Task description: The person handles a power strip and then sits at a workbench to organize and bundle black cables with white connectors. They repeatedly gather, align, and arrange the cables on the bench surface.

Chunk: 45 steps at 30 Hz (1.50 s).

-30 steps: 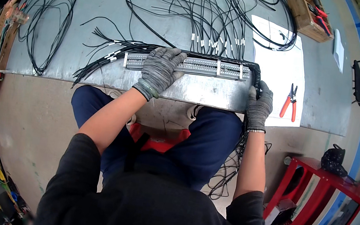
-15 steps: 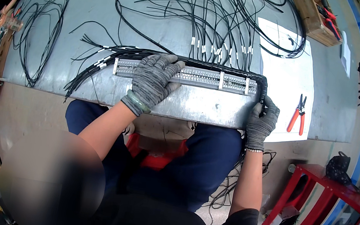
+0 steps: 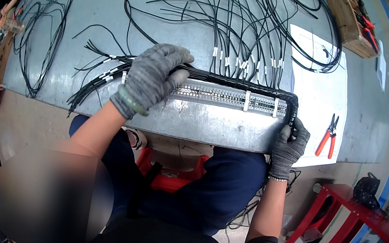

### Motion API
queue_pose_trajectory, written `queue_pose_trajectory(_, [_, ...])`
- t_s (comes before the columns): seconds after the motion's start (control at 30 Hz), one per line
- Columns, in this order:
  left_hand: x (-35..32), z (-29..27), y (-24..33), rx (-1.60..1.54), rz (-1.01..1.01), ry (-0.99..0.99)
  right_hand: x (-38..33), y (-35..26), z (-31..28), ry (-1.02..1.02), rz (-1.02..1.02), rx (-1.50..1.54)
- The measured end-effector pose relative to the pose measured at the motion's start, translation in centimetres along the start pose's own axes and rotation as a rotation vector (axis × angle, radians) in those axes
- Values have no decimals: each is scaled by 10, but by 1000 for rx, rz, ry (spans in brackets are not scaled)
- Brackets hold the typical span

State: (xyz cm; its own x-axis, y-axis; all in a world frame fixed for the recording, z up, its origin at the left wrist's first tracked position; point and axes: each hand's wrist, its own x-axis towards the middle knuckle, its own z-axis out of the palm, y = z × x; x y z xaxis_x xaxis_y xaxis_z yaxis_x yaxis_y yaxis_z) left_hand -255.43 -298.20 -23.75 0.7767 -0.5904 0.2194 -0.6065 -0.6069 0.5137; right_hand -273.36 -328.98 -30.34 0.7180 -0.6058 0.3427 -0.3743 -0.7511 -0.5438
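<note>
A black wire harness [image 3: 246, 85] runs along the far side of a grey terminal block strip [image 3: 213, 96] on the metal table. My left hand [image 3: 153, 77], in a grey knit glove, is closed around the harness near the strip's left part, thumb on the near side. Around the strip's right end the harness bends toward me. There my right hand [image 3: 291, 147], gloved too, pinches it between thumb and fingers. Wires with white labels [image 3: 244, 63] fan out from the harness toward the far side. More labelled wire ends [image 3: 91, 85] spread out left of my left hand.
Red-handled cutters [image 3: 327, 140] lie on a paper sheet [image 3: 325, 99] at the right. Coiled black wires lie at the far right and on the left [image 3: 43, 46]. A wooden box [image 3: 350, 24] with tools stands at the far right corner. A red cart [image 3: 344, 204] is beside me.
The head view has shifted slightly. My left hand has slid left along the harness and lifted its palm off the terminal block strip. My right hand keeps hold of the bent end.
</note>
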Motion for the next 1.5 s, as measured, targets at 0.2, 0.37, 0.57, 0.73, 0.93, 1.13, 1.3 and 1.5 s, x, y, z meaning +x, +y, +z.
queue_pose_trajectory(0.2, [39, 11, -6, 49, -56, -287, -1, 1, 2, -6, 3, 11])
queue_pose_trajectory(0.37, [44, 16, -9, 124, -107, -469, -1, 0, 4, -25, 4, 48])
queue_pose_trajectory(0.57, [15, 1, 16, 14, 32, -213, -1, 10, 0, 29, -65, 8])
queue_pose_trajectory(0.73, [-12, 24, 13, 119, 194, -117, 2, 11, 3, -58, 80, 138])
queue_pose_trajectory(0.93, [-8, 38, 23, 75, 220, -129, 4, 6, 1, -104, 132, 169])
queue_pose_trajectory(1.13, [-6, 41, 14, 126, 273, -100, 2, 2, 1, -100, 71, 191])
queue_pose_trajectory(1.3, [-4, 31, 15, -48, 170, -106, 1, -5, 0, -110, 95, 145])
queue_pose_trajectory(1.5, [-3, 14, 0, -350, -16, 2, -2, -2, 7, -56, 46, 120])
